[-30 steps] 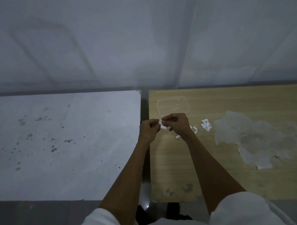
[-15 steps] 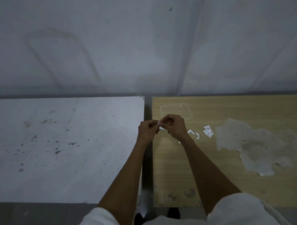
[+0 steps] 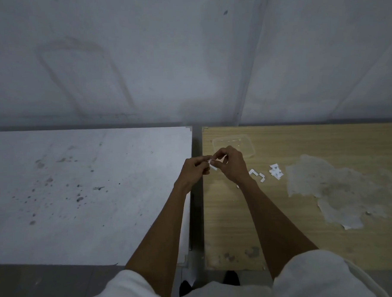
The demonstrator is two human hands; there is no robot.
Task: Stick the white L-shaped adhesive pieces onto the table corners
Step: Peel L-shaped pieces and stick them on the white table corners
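My left hand (image 3: 192, 172) and my right hand (image 3: 230, 164) meet above the gap between the two tables. Together they pinch one small white L-shaped adhesive piece (image 3: 212, 166) between their fingertips. On the wooden table (image 3: 283, 223) to the right lie two loose L-shaped pieces (image 3: 257, 175) and a small pile of several more (image 3: 276, 171). The white table (image 3: 91, 197) stands to the left, with its far right corner (image 3: 188, 128) just beyond my hands.
A clear shallow plastic container (image 3: 246, 144) sits on the wooden table behind my right hand. A large patch of peeled surface (image 3: 340, 187) spreads over that table's right part. A narrow dark gap (image 3: 199, 215) separates the tables; a grey wall rises behind them.
Both hands have stayed together on the same piece, fingers working at it. The view has tilted up slightly, so the tables sit lower in the picture.
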